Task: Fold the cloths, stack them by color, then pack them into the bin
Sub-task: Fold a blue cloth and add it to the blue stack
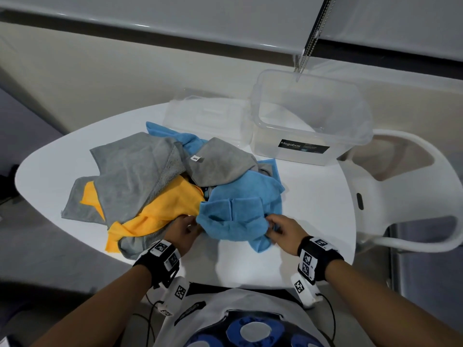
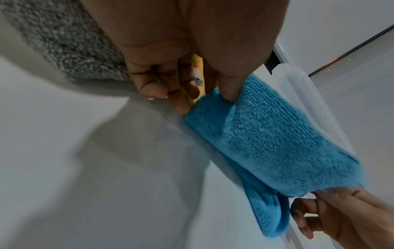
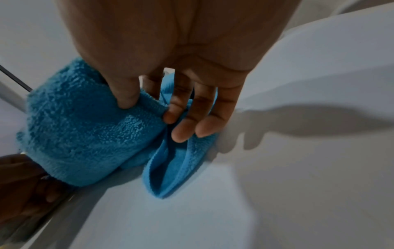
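Note:
A heap of grey [image 1: 135, 171], yellow [image 1: 165, 209] and blue cloths lies on the round white table [image 1: 313, 209]. The nearest blue cloth [image 1: 238, 216] is crumpled at the heap's front. My left hand [image 1: 186, 227] pinches its left edge between thumb and fingers [image 2: 229, 91], beside the yellow cloth [image 2: 199, 79]. My right hand [image 1: 274, 229] pinches its right edge, thumb [image 3: 125, 99] on top of the blue cloth [image 3: 85, 134]. The clear plastic bin [image 1: 308, 121] stands at the back right with nothing visible inside.
The bin's clear lid [image 1: 205, 118] lies on the table left of the bin, behind the heap. A white chair [image 1: 400, 196] stands at the table's right. The table's near edge runs just in front of my wrists.

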A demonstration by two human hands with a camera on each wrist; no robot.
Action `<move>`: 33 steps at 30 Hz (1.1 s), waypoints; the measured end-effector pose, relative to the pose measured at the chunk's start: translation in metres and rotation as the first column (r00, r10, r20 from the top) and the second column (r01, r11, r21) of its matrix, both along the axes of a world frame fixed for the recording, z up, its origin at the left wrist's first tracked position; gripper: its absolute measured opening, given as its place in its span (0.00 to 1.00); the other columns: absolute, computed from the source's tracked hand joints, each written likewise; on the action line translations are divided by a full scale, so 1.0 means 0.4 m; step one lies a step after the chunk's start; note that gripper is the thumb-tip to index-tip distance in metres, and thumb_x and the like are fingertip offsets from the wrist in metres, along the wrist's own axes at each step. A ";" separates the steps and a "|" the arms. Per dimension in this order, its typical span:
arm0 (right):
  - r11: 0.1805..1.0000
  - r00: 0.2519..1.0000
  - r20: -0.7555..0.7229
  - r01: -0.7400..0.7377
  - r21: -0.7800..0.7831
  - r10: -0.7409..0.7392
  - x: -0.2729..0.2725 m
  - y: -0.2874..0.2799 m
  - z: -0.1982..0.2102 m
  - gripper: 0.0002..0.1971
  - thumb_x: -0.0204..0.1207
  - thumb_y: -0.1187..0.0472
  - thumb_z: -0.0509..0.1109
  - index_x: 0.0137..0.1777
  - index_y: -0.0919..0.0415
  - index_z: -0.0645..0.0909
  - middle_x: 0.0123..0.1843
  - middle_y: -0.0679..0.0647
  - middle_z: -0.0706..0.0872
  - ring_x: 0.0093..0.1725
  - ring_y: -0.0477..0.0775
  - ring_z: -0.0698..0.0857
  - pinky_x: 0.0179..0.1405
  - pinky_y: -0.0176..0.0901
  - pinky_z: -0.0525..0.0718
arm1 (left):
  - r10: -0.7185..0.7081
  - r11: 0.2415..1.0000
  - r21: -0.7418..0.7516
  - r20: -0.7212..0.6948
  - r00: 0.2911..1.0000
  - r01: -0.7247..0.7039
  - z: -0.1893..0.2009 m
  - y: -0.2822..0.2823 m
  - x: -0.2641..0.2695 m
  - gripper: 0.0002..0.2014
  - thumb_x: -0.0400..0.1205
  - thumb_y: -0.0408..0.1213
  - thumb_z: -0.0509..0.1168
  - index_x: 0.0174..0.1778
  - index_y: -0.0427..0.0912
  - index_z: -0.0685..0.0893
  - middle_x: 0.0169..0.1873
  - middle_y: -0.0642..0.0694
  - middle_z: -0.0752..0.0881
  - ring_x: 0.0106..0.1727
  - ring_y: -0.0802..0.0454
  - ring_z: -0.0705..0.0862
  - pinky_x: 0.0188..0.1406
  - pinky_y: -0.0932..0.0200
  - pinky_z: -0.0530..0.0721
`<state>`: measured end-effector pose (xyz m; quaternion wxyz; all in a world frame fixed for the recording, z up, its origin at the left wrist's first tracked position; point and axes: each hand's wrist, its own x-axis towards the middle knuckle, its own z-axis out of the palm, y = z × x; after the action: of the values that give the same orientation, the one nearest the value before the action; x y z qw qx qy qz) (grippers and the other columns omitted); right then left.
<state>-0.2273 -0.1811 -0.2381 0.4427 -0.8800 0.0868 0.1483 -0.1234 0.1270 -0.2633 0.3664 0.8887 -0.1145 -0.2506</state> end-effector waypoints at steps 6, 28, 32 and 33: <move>0.968 0.954 -0.197 0.244 0.066 -0.227 0.039 0.013 -0.003 0.20 0.82 0.52 0.68 0.40 0.71 0.74 0.36 0.58 0.83 0.35 0.55 0.87 0.41 0.49 0.87 | 0.032 0.988 0.157 -0.118 0.992 -0.013 0.021 -0.025 0.020 0.21 0.87 0.52 0.55 0.45 0.39 0.84 0.36 0.41 0.86 0.40 0.42 0.85 0.44 0.48 0.84; 0.952 0.942 -0.194 0.293 0.086 -0.273 0.085 0.039 0.022 0.28 0.63 0.30 0.72 0.54 0.51 0.82 0.50 0.46 0.90 0.51 0.49 0.89 0.56 0.56 0.87 | 0.114 0.984 -0.094 -0.332 0.936 -0.153 0.017 -0.027 0.022 0.35 0.61 0.73 0.63 0.58 0.55 0.78 0.53 0.42 0.86 0.55 0.39 0.86 0.50 0.37 0.87; 0.864 0.906 -0.201 0.418 0.280 -0.373 0.071 0.031 0.044 0.22 0.68 0.38 0.75 0.56 0.50 0.82 0.54 0.48 0.91 0.55 0.50 0.89 0.61 0.59 0.86 | 0.036 0.976 -0.194 -0.292 0.956 -0.096 0.056 -0.042 0.030 0.24 0.66 0.72 0.64 0.53 0.63 0.76 0.50 0.40 0.87 0.52 0.37 0.87 0.46 0.33 0.87; 0.831 0.890 -0.204 0.455 0.321 -0.408 0.065 0.029 0.051 0.18 0.71 0.43 0.76 0.57 0.51 0.82 0.54 0.49 0.90 0.55 0.52 0.89 0.61 0.59 0.86 | 0.010 0.979 -0.193 -0.265 0.964 -0.063 0.069 -0.049 0.034 0.25 0.67 0.73 0.62 0.54 0.65 0.74 0.49 0.43 0.87 0.50 0.41 0.87 0.47 0.36 0.87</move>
<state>-0.2011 -0.1696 -0.2176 0.6117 -0.7301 0.2827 0.1134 -0.1099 0.1073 -0.2358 0.4701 0.8083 -0.0731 -0.3468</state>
